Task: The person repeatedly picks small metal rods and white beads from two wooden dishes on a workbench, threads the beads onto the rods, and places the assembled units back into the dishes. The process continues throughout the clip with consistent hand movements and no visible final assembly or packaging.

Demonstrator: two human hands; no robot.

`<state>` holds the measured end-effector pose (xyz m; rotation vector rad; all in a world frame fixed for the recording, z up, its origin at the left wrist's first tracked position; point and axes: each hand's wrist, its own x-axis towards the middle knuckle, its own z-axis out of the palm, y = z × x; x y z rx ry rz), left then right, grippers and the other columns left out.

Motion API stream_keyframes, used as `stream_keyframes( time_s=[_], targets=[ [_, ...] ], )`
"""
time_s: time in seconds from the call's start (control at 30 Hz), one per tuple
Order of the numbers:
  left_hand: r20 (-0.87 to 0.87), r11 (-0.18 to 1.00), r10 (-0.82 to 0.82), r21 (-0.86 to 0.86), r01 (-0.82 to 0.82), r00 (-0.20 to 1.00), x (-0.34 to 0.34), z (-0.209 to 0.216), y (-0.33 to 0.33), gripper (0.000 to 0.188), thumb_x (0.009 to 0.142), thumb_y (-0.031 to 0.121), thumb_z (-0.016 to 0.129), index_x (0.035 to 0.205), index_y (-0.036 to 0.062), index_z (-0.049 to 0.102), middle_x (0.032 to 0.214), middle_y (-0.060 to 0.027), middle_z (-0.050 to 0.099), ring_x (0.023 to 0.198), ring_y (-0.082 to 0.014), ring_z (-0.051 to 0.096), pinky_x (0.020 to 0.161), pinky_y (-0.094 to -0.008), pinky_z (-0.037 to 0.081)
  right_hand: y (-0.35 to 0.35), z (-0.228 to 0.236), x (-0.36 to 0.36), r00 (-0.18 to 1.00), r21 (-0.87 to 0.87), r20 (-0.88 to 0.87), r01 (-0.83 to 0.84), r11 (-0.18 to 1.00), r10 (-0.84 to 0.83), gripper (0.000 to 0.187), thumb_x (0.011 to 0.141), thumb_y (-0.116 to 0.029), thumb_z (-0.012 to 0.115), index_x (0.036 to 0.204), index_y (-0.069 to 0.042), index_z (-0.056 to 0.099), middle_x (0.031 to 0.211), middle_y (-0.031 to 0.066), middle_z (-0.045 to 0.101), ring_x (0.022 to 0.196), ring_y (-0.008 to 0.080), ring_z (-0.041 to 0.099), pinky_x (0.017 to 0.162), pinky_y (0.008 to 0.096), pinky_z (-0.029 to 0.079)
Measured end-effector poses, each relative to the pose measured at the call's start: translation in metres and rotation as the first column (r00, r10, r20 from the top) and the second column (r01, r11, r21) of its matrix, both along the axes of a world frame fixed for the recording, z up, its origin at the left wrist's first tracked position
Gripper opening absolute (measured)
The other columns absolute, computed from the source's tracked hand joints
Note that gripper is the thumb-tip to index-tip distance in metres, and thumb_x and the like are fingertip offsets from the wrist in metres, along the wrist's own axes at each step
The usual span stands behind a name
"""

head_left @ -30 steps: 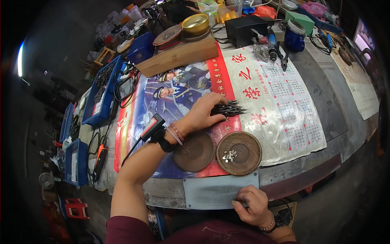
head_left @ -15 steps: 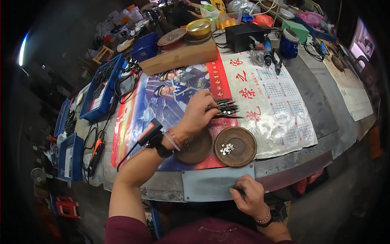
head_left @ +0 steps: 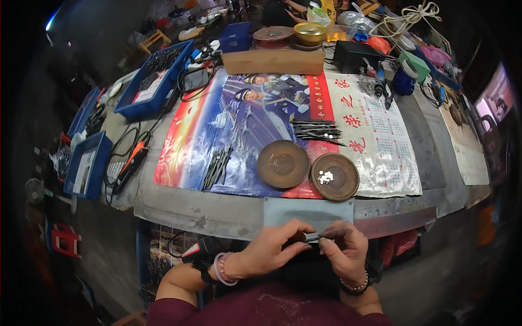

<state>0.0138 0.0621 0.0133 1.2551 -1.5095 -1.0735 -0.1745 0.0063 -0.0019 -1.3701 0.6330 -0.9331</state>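
My left hand (head_left: 272, 247) and my right hand (head_left: 345, 250) meet close to my body, just over the near edge of a small grey-blue plate (head_left: 304, 209). Between their pinched fingertips is a thin black stick (head_left: 315, 238), mostly covered by the fingers. Farther off, a pile of similar black sticks (head_left: 312, 129) lies on the poster, with a few small white discs at its right end. A second bunch of black sticks (head_left: 217, 167) rests to the left. Small white discs (head_left: 325, 177) sit in the right-hand round brown wooden dish (head_left: 348, 182).
Another round brown dish (head_left: 283, 163) stands left of the first. Behind them are a wooden block (head_left: 272, 62) bearing a gold bowl (head_left: 309, 32), and a black box (head_left: 356, 56). Blue trays (head_left: 89, 163) and cables line the left; a blue rotary tool and pliers (head_left: 389, 98) lie right.
My left hand has come back from the far stick pile to meet my right hand near my body. A black stick now shows between them. The head view has shifted.
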Motion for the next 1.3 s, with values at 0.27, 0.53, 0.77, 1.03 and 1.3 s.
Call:
stream_keyframes(
  time_s=[0.27, 0.53, 0.77, 1.03, 1.3],
  targets=[
    [-0.216, 0.99, 0.144, 0.024, -0.142, 0.966, 0.01, -0.026, 0.05, 0.02, 0.09, -0.001, 0.062, 0.11, -0.0015, 0.064, 0.087, -0.0092, 0.069, 0.071, -0.0107, 0.064, 0.063, -0.0237, 0.051, -0.02, 0.022, 0.024, 0.914, -0.212, -0.395, -0.19, 0.959, 0.094, 0.01, 0.087, -0.007, 0.064, 0.09, 0.003, 0.062, 0.08, 0.0113, 0.065, 0.07, 0.02, 0.062, 0.065, 0.031, 0.048],
    [-0.478, 0.961, 0.269, 0.195, -0.197, 0.837, 0.019, -0.043, 0.083, 0.022, 0.092, -0.001, 0.058, 0.114, -0.0041, 0.061, 0.097, -0.0069, 0.063, 0.077, -0.0089, 0.061, 0.068, -0.0218, 0.05, -0.123, 0.005, 0.085, 0.754, -0.618, -0.645, -0.418, 0.665, -0.125, 0.011, 0.084, -0.009, 0.062, 0.09, 0.0, 0.06, 0.085, 0.0175, 0.058, 0.079, 0.0363, 0.058, 0.071, 0.0421, 0.046],
    [-0.662, 0.944, 0.308, 0.3, -0.136, 0.683, 0.032, -0.051, 0.103, 0.021, 0.093, -0.002, 0.056, 0.114, -0.0044, 0.061, 0.095, -0.0063, 0.062, 0.076, -0.0083, 0.061, 0.067, -0.021, 0.05, -0.158, -0.016, 0.134, 0.601, -0.618, -0.765, -0.588, 0.521, -0.229, 0.016, 0.081, -0.013, 0.062, 0.084, 0.001, 0.058, 0.085, 0.0185, 0.057, 0.081, 0.0385, 0.058, 0.072, 0.0456, 0.046],
    [-0.488, 0.973, 0.206, 0.197, -0.123, 0.848, 0.044, -0.054, 0.103, 0.024, 0.092, -0.002, 0.058, 0.115, -0.0014, 0.063, 0.095, -0.0067, 0.06, 0.07, -0.0074, 0.058, 0.063, -0.0199, 0.047, -0.178, -0.011, 0.151, 0.468, -0.49, -0.868, -0.754, 0.438, -0.165, 0.019, 0.074, -0.015, 0.063, 0.077, 0.003, 0.056, 0.076, 0.0223, 0.058, 0.075, 0.0408, 0.057, 0.069, 0.046, 0.046],
    [-0.521, 0.967, 0.235, 0.21, -0.143, 0.82, 0.04, -0.053, 0.103, 0.028, 0.094, -0.002, 0.055, 0.122, -0.0022, 0.06, 0.099, -0.0063, 0.058, 0.074, -0.0068, 0.058, 0.065, -0.0197, 0.047, -0.17, 0.001, 0.135, 0.692, -0.455, -0.722, -0.476, 0.753, 0.002, 0.014, 0.075, -0.007, 0.062, 0.081, 0.004, 0.058, 0.073, 0.0207, 0.06, 0.066, 0.0348, 0.059, 0.063, 0.0389, 0.048]
  ],
)
